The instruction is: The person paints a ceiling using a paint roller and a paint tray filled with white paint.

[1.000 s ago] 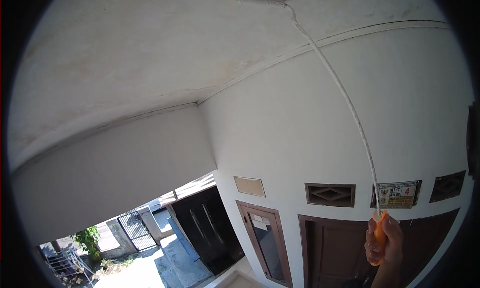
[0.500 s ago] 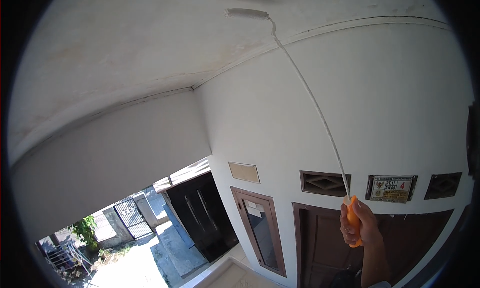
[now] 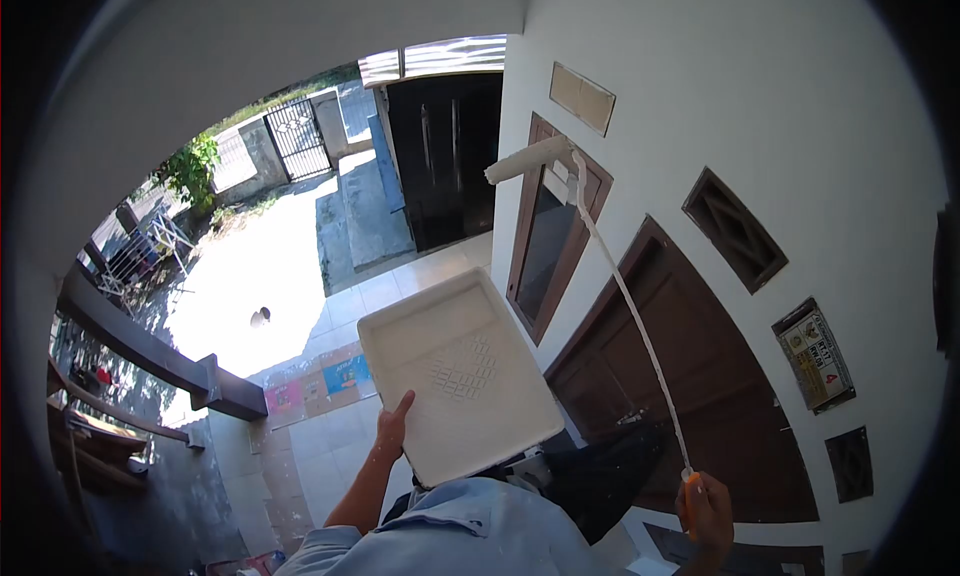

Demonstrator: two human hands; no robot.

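Note:
My right hand (image 3: 708,511) is closed round the orange handle of a long-rod paint roller (image 3: 628,276). The roller's whitish sleeve hangs in the air in front of the narrow window, high above the tray. My left hand (image 3: 395,426) grips the left edge of a pale paint tray (image 3: 490,416), thumb on the rim and its other fingers hidden underneath. White paint coats the tray, and a raised grid pattern shows in its middle. The tray is held in front of my body, near the blue shirt.
Along the right wall are a brown door (image 3: 700,376), a narrow framed window (image 3: 560,226), vents and a number plate (image 3: 815,356). A dark beam (image 3: 160,351) juts in at left. Cardboard pieces (image 3: 320,384) lie on the tiled floor. Beyond stands a black door (image 3: 445,161).
The view has tilted down from the ceiling. The roller has come down from the ceiling to above the tray. My left hand and the tray have come into view.

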